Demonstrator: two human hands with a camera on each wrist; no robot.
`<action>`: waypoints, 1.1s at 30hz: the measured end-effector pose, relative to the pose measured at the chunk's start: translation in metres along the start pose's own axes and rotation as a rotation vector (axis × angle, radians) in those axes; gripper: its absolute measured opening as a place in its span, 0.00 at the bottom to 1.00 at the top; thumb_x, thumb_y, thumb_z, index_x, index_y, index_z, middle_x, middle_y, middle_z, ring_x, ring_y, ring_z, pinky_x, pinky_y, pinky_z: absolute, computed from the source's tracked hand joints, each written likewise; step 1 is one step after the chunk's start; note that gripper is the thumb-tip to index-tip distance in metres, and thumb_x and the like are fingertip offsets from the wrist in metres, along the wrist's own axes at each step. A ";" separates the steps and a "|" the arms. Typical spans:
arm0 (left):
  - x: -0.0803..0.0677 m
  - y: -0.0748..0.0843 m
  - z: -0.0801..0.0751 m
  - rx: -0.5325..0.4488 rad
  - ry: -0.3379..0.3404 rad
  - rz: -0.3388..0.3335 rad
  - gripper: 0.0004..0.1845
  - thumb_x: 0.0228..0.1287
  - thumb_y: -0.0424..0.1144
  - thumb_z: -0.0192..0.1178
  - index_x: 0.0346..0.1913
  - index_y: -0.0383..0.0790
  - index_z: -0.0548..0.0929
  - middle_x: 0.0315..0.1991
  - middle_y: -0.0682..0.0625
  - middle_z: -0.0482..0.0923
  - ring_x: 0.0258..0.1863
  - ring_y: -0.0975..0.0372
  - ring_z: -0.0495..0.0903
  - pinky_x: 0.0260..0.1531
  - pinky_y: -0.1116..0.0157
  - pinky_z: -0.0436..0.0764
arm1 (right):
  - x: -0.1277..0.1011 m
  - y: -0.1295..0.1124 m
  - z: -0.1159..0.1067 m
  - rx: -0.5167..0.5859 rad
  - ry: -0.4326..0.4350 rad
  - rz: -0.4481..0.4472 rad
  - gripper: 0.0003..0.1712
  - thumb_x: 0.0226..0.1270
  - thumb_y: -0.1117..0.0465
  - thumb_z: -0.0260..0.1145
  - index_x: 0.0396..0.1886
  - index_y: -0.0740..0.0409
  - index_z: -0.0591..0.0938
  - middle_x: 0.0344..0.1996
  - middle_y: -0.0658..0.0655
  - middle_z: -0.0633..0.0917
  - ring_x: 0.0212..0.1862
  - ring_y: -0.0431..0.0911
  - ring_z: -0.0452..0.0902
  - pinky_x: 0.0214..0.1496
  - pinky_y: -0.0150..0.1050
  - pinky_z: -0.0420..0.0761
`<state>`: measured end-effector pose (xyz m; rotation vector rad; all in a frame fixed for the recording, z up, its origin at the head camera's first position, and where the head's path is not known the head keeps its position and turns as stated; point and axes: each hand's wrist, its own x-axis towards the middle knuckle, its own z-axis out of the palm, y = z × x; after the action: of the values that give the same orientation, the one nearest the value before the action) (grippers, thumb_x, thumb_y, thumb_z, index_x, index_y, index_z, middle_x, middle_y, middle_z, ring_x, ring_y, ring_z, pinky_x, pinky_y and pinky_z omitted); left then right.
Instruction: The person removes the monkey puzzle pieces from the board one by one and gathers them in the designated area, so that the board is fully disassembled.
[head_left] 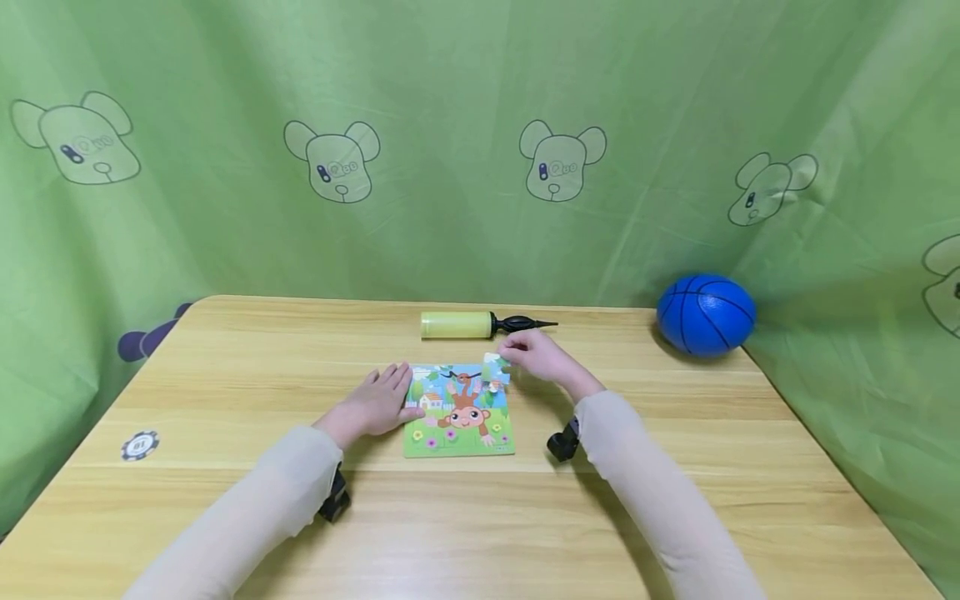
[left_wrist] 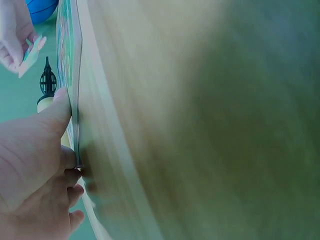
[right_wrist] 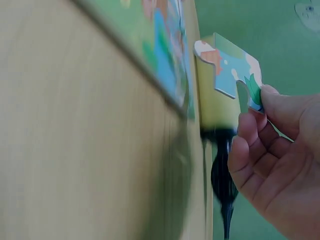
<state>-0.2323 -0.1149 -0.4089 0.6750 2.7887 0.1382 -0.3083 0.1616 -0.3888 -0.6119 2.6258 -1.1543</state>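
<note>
puzzle [head_left: 459, 410] nearly done | R hand [head_left: 536, 357] pinches last piece [right_wrist: 227, 70] over top-right gap | L hand [head_left: 377, 405] flat, fingers straight, steadies board edge | piece not seated yet

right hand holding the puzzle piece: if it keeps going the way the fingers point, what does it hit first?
The right hand points left and slightly down, pinching a puzzle piece over the board's top right corner. Going on, it would likely meet the monkey puzzle board first; height above it is unclear.

the puzzle [head_left: 459, 412] lies mid-table [head_left: 675, 533], pump [head_left: 480, 324] behind it, ball [head_left: 706, 315] far right, chip [head_left: 140, 445] left.
</note>
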 end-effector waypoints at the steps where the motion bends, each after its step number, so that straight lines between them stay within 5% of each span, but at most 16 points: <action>1: 0.000 0.000 0.000 -0.006 0.000 0.000 0.42 0.68 0.59 0.40 0.69 0.27 0.48 0.70 0.36 0.42 0.69 0.47 0.43 0.66 0.50 0.44 | -0.001 0.004 -0.003 -0.007 0.000 0.012 0.09 0.69 0.63 0.56 0.29 0.61 0.78 0.24 0.59 0.75 0.24 0.44 0.66 0.27 0.35 0.70; 14: -0.001 0.000 -0.002 -0.004 0.002 0.001 0.41 0.69 0.58 0.41 0.69 0.26 0.49 0.70 0.36 0.43 0.69 0.46 0.43 0.66 0.50 0.44 | -0.012 0.039 -0.028 -0.120 -0.013 0.060 0.10 0.69 0.65 0.54 0.32 0.66 0.79 0.22 0.54 0.74 0.24 0.43 0.65 0.29 0.35 0.70; 33: -0.001 0.002 -0.003 -0.025 -0.002 0.007 0.41 0.68 0.58 0.41 0.69 0.27 0.49 0.70 0.36 0.42 0.69 0.46 0.42 0.66 0.50 0.43 | -0.006 0.054 -0.025 -0.183 0.011 0.131 0.10 0.67 0.65 0.57 0.31 0.63 0.82 0.26 0.53 0.79 0.29 0.45 0.69 0.37 0.39 0.70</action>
<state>-0.2313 -0.1142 -0.4050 0.6790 2.7782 0.1738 -0.3274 0.2130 -0.4118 -0.4578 2.7541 -0.8904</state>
